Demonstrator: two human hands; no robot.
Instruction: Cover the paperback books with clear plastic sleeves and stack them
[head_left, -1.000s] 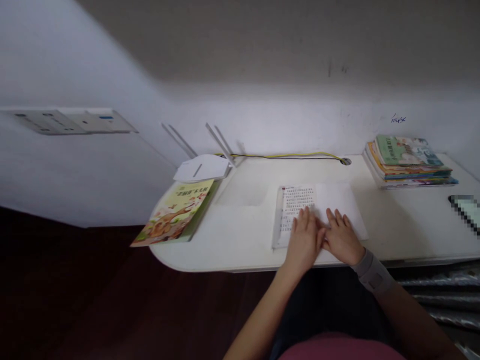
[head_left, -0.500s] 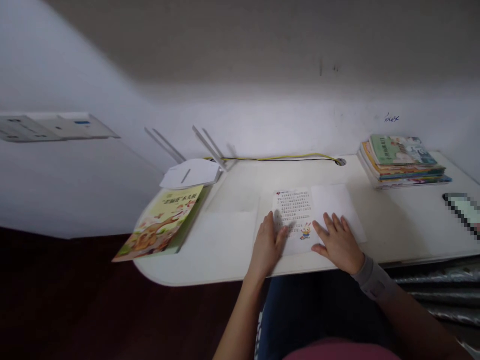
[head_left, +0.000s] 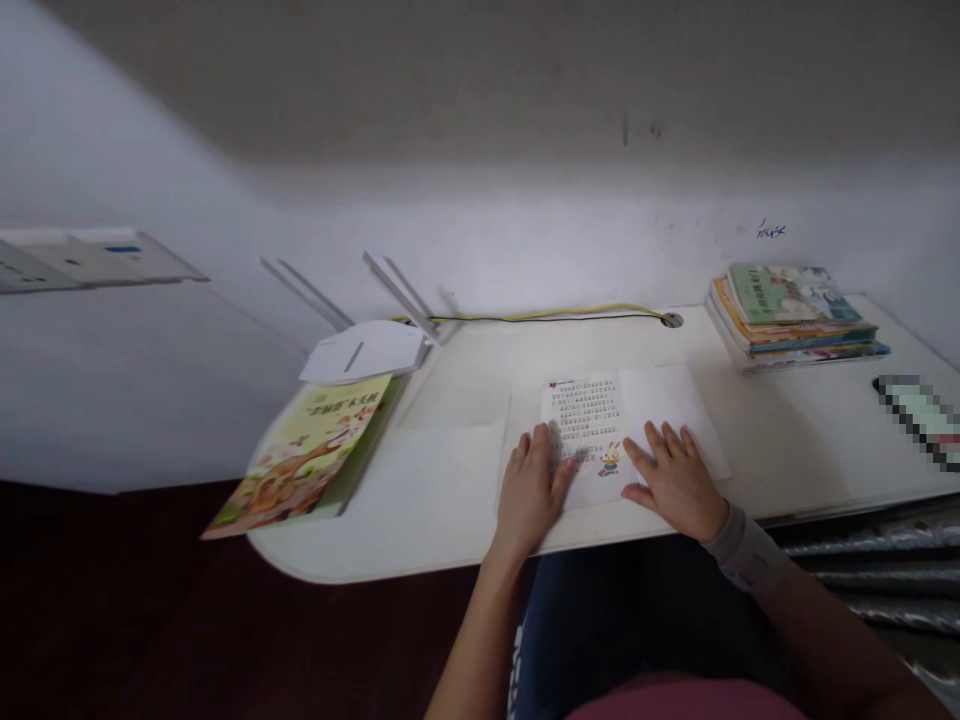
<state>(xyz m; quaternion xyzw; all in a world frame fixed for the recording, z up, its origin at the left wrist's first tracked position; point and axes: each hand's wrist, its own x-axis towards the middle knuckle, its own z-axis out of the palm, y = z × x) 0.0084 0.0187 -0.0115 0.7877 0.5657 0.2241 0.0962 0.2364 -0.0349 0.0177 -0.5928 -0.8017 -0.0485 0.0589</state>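
Observation:
A thin booklet [head_left: 592, 400] lies open on the white desk [head_left: 420, 520] in front of me. Its left page has lines of printed characters and a small cartoon rabbit near the bottom; the right side is plain white. My left hand [head_left: 534, 490] rests flat on the lower left of the printed page, fingers stretched out. On the white side lies my right hand [head_left: 675, 480], palm down with fingers spread, a grey band around its wrist. Neither hand grips anything.
A picture book [head_left: 307, 455] with a yellow-green cover overhangs the desk's left edge, by a white router [head_left: 364, 350]. Cables [head_left: 525, 318] run along the wall to a hole. At the right are a stack of books [head_left: 795, 315] and a phone [head_left: 919, 415].
The view has shifted slightly, so the desk and most things on it appear a little farther left. Both hands stay in place on the booklet.

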